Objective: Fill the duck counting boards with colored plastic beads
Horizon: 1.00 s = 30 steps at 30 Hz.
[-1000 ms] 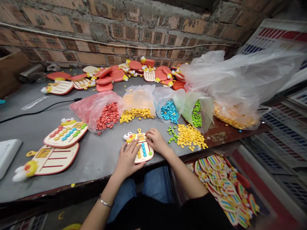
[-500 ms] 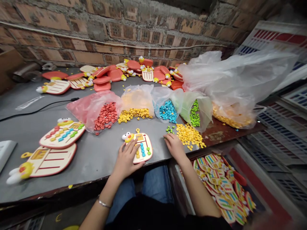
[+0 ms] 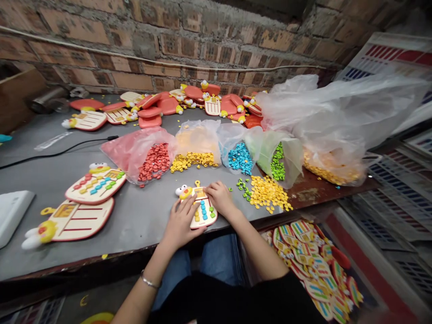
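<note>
A cream toy board (image 3: pixel 206 215) with a red rim and a yellow duck-like head lies on the grey table in front of me. Yellow, blue and green beads sit along its slots. My left hand (image 3: pixel 182 218) grips it from the left, fingers over its face and thumb along the near edge. At the board's upper right, my right hand (image 3: pixel 220 198) has its fingertips pinched together over a slot; whatever they hold is hidden. Loose green beads (image 3: pixel 244 186) lie to the right, beside a pile of yellow beads (image 3: pixel 270 193).
Behind the board stand open bags of red beads (image 3: pixel 154 161), yellow beads (image 3: pixel 194 159), blue beads (image 3: pixel 240 157) and green beads (image 3: pixel 278 162). Two boards (image 3: pixel 96 184) overlap at left. More boards (image 3: pixel 162 105) pile along the brick wall. Beaded boards (image 3: pixel 313 265) fill a container below right.
My right hand has moved left from the loose green beads to the toy board. Those green beads are more scattered now. My left hand has stayed on the board.
</note>
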Each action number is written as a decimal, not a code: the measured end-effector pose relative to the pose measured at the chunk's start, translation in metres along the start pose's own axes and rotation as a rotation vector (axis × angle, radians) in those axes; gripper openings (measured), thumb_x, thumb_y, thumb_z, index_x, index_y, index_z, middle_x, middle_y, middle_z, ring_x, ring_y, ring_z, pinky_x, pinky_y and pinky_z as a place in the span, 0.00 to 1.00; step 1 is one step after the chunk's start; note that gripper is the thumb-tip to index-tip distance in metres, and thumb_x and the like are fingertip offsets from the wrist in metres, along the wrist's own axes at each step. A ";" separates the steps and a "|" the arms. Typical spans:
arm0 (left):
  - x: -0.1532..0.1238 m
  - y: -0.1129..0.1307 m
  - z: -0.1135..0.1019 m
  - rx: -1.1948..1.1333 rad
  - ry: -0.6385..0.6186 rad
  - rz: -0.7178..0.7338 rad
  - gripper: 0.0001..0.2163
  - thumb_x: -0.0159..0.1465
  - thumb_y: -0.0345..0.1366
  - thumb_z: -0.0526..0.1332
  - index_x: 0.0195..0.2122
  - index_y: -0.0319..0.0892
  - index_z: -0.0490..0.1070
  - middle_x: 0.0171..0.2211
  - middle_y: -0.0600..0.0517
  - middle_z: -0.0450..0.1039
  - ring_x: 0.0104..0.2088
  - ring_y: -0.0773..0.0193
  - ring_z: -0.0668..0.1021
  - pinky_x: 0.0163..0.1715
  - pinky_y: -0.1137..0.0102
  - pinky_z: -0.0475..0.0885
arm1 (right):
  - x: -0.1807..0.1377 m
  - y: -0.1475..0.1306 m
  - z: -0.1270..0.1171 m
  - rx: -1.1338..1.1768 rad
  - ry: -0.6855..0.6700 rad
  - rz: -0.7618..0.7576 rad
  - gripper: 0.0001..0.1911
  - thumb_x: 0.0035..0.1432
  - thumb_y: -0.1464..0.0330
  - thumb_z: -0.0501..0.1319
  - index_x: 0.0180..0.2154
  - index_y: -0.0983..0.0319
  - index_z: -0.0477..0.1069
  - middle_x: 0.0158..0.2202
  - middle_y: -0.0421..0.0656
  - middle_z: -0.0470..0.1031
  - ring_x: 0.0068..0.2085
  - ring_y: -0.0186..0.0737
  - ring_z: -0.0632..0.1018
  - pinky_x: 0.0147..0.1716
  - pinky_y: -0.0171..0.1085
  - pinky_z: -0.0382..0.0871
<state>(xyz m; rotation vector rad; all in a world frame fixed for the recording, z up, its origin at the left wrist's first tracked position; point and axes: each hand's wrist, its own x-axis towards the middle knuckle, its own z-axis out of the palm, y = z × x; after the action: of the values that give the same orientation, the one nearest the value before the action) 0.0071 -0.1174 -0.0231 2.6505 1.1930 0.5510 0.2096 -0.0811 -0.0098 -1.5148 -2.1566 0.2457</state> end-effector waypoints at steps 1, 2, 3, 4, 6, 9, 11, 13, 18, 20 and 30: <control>0.000 0.000 0.000 0.000 -0.002 0.002 0.31 0.58 0.48 0.62 0.60 0.41 0.62 0.65 0.41 0.56 0.64 0.47 0.61 0.61 0.50 0.53 | -0.006 0.001 -0.004 0.028 -0.022 -0.031 0.08 0.61 0.72 0.59 0.36 0.60 0.78 0.33 0.46 0.75 0.39 0.43 0.71 0.40 0.40 0.66; 0.000 0.000 0.000 -0.002 -0.001 0.002 0.31 0.58 0.48 0.62 0.60 0.41 0.61 0.65 0.41 0.55 0.64 0.48 0.61 0.61 0.51 0.53 | -0.012 0.003 -0.009 0.069 -0.037 -0.057 0.08 0.62 0.72 0.59 0.37 0.60 0.77 0.33 0.45 0.75 0.39 0.43 0.71 0.40 0.40 0.67; 0.000 -0.001 0.000 -0.006 0.001 0.001 0.31 0.58 0.48 0.62 0.60 0.42 0.61 0.65 0.41 0.55 0.64 0.48 0.61 0.61 0.51 0.53 | -0.018 0.008 -0.015 0.104 -0.032 -0.061 0.08 0.62 0.72 0.59 0.38 0.59 0.77 0.34 0.45 0.75 0.39 0.42 0.71 0.41 0.40 0.67; 0.000 -0.001 0.000 -0.010 0.002 0.000 0.30 0.58 0.48 0.62 0.60 0.42 0.62 0.65 0.41 0.56 0.64 0.48 0.61 0.61 0.51 0.53 | -0.024 0.014 -0.019 0.117 0.000 -0.034 0.09 0.62 0.73 0.58 0.40 0.59 0.77 0.35 0.45 0.75 0.40 0.42 0.72 0.42 0.41 0.67; 0.000 -0.001 0.000 -0.018 0.004 0.001 0.30 0.58 0.48 0.62 0.60 0.42 0.62 0.65 0.41 0.56 0.64 0.48 0.61 0.61 0.51 0.52 | -0.032 0.029 -0.026 0.065 0.102 0.091 0.12 0.61 0.74 0.57 0.44 0.60 0.75 0.41 0.47 0.74 0.43 0.44 0.72 0.45 0.43 0.67; 0.000 0.000 0.000 -0.024 0.010 -0.004 0.30 0.58 0.48 0.62 0.60 0.43 0.62 0.65 0.42 0.56 0.64 0.47 0.61 0.61 0.51 0.52 | -0.036 0.049 -0.027 -0.016 0.143 0.232 0.13 0.59 0.77 0.56 0.41 0.61 0.76 0.42 0.49 0.72 0.43 0.45 0.72 0.45 0.45 0.68; 0.000 0.000 -0.001 -0.027 0.008 -0.010 0.31 0.57 0.48 0.63 0.60 0.43 0.62 0.65 0.42 0.56 0.64 0.47 0.61 0.61 0.50 0.52 | -0.033 0.051 -0.024 0.051 0.128 0.245 0.10 0.58 0.77 0.56 0.36 0.62 0.75 0.37 0.46 0.71 0.38 0.42 0.72 0.42 0.43 0.70; 0.000 0.000 -0.001 -0.028 -0.002 -0.011 0.31 0.57 0.48 0.63 0.60 0.44 0.62 0.65 0.42 0.56 0.64 0.47 0.61 0.61 0.51 0.52 | -0.027 0.043 -0.022 0.208 0.160 0.234 0.07 0.58 0.75 0.56 0.34 0.62 0.73 0.36 0.44 0.70 0.35 0.39 0.73 0.38 0.40 0.71; 0.001 0.001 -0.003 -0.023 -0.004 -0.015 0.30 0.57 0.48 0.63 0.60 0.43 0.62 0.65 0.42 0.56 0.64 0.46 0.61 0.61 0.50 0.52 | -0.004 0.009 -0.013 0.479 0.190 0.136 0.04 0.59 0.73 0.57 0.35 0.60 0.70 0.37 0.43 0.71 0.38 0.38 0.75 0.37 0.36 0.72; 0.001 0.001 -0.003 -0.026 0.002 -0.008 0.30 0.58 0.48 0.62 0.60 0.43 0.62 0.65 0.42 0.56 0.64 0.46 0.61 0.61 0.50 0.52 | 0.005 0.004 -0.007 0.395 0.150 0.104 0.04 0.58 0.74 0.58 0.33 0.60 0.70 0.35 0.43 0.72 0.38 0.39 0.74 0.39 0.38 0.70; 0.001 -0.003 0.002 -0.020 0.023 0.019 0.29 0.58 0.48 0.61 0.60 0.43 0.62 0.65 0.41 0.57 0.63 0.46 0.63 0.60 0.50 0.53 | -0.017 -0.003 -0.013 0.162 0.018 0.002 0.04 0.61 0.72 0.60 0.34 0.60 0.74 0.40 0.44 0.79 0.48 0.44 0.73 0.49 0.45 0.64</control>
<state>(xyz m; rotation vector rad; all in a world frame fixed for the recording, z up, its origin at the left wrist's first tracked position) 0.0063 -0.1148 -0.0253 2.6486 1.1628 0.5953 0.2180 -0.0991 -0.0022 -1.4228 -2.0669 0.3965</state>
